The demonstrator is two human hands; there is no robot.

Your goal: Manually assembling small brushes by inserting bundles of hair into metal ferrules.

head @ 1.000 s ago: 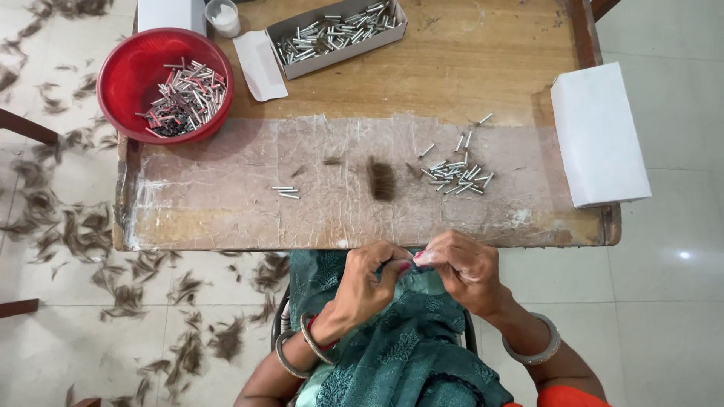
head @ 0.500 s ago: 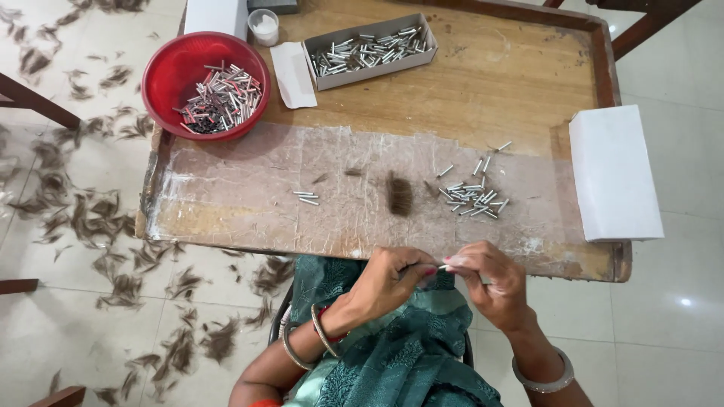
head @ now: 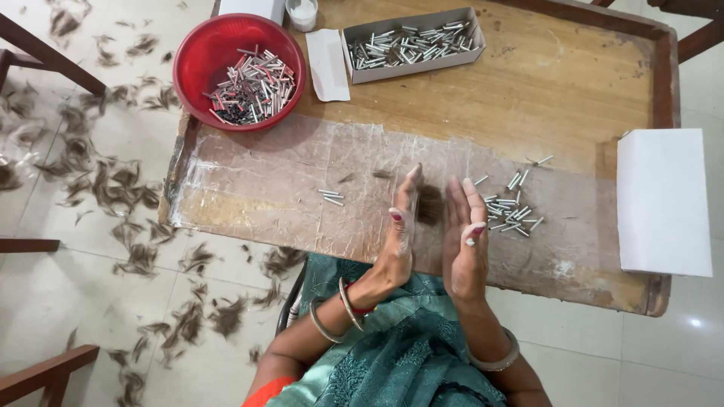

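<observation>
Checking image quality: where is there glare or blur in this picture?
Head view: evenly lit and mostly sharp; one bright glare spot on the floor tile at lower right; the white pad looks washed out; soft shadow between the hands around the hair tuft; no obvious blur.

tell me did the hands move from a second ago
Yes. The left hand and right hand went from her lap forward over the table edge, flanking the hair tuft.
</observation>
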